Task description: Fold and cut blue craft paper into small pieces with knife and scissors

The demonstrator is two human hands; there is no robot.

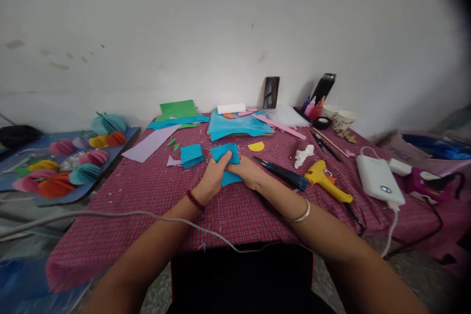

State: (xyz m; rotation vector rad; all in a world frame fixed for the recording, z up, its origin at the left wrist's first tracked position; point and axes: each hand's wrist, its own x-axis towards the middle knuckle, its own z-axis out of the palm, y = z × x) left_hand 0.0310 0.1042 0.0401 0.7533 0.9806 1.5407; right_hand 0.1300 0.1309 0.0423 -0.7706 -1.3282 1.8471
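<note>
Both my hands meet at the middle of a table covered with a red checked cloth (147, 196). My left hand (212, 179) and my right hand (246, 171) are closed on a folded blue paper piece (226, 153), fingers pinching and pressing it against the cloth. A second blue paper square (191, 155) lies just to the left of it. A yellow paper half-circle (256, 146) lies to the right, beyond my right hand. Scissors with blue handles (283, 172) lie beside my right wrist.
A yellow glue gun (326, 180), white power bank (379, 179), pens, crumpled tissue (303, 155), paper cups (340, 117) and bottles sit right. Blue, green and lilac sheets (176, 117) lie at the back. Paper fruit shapes (73, 162) rest on a board left. A white cable (110, 216) crosses my left arm.
</note>
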